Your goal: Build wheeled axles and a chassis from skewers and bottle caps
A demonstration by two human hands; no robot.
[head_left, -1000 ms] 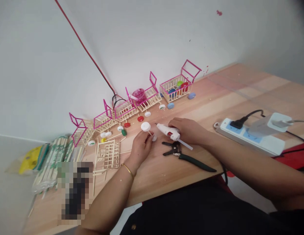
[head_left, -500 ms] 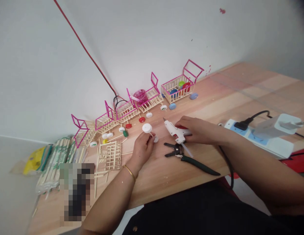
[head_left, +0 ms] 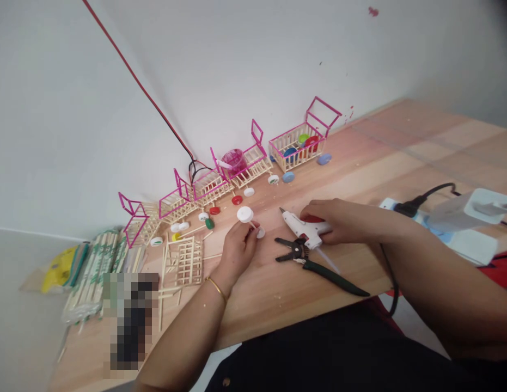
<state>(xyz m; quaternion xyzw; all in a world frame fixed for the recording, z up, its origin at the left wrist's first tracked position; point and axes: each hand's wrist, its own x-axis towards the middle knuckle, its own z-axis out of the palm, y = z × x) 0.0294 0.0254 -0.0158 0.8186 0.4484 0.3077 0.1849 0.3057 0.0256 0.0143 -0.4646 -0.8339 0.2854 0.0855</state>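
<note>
In my left hand, the fingers are pinched on a short stick with a white bottle cap at its upper end and another white cap lower down. My right hand is wrapped round a white glue gun, its nozzle aimed to the upper left, away from the caps. A clear glue stick sticks out of its back end. Just below the gun, dark-handled wire strippers lie on the wooden table with their jaws apart.
Along the wall stand several stick carts with pink rims and bottle-cap wheels. A pink-stained cup is among them. Left are an unpainted stick frame and bundled sticks. At right sit a power strip and cords.
My right hand and the glue gun have shifted right, away from my left hand. The left hand keeps its hold on the capped stick in nearly the same place.
</note>
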